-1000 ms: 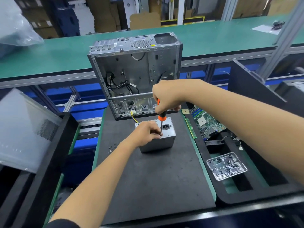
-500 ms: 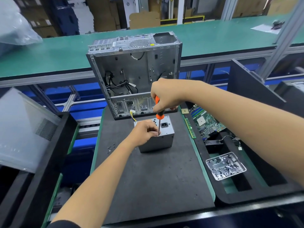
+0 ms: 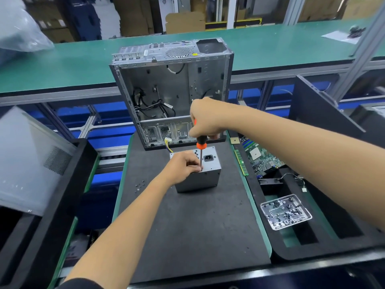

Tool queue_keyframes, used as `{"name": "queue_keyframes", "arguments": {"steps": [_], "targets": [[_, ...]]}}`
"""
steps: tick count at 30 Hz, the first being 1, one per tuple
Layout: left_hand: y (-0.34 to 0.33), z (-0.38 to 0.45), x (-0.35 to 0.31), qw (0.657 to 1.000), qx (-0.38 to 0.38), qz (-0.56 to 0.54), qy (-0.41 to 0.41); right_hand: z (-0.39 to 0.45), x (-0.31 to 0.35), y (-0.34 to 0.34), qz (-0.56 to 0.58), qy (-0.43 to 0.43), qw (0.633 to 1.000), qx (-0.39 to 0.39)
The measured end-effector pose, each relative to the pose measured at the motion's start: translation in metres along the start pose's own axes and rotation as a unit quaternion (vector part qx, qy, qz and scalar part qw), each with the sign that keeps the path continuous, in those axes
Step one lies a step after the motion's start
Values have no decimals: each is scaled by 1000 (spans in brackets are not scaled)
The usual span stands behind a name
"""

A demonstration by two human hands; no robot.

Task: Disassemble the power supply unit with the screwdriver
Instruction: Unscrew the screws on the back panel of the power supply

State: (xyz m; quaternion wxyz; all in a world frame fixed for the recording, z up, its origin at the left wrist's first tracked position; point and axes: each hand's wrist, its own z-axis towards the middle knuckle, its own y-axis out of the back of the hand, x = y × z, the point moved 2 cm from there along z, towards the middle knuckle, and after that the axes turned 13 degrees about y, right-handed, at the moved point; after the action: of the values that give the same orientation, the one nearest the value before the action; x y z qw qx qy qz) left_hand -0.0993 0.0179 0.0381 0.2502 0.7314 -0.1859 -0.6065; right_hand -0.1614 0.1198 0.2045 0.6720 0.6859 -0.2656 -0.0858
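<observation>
At frame centre, my right hand (image 3: 205, 118) grips the orange-and-black-handled screwdriver (image 3: 201, 150) upright over the grey metal power supply unit (image 3: 205, 176). My left hand (image 3: 183, 166) curls on its top, fingertips pinching near the tip.

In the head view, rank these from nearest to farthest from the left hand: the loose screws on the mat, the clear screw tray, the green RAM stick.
From the left hand:
1. Loose screws, just left of it on the mat.
2. Green RAM stick, to its right at the mat's edge; close to the screws' distance, so this order is tentative.
3. Clear screw tray, far right and nearer the camera.
</observation>
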Motion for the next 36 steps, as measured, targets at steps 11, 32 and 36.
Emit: {"name": "queue_keyframes", "arguments": {"steps": [11,32,36], "targets": [[2,1,1,1000,9,-5,3,10,16,4,-122,76,981,129],[0,7,2,1000,19,14,14,-5,4,13,-41,220,968,117],[1,6,1,1000,19,17,17,-6,8,8,9,217,970,109]]}}
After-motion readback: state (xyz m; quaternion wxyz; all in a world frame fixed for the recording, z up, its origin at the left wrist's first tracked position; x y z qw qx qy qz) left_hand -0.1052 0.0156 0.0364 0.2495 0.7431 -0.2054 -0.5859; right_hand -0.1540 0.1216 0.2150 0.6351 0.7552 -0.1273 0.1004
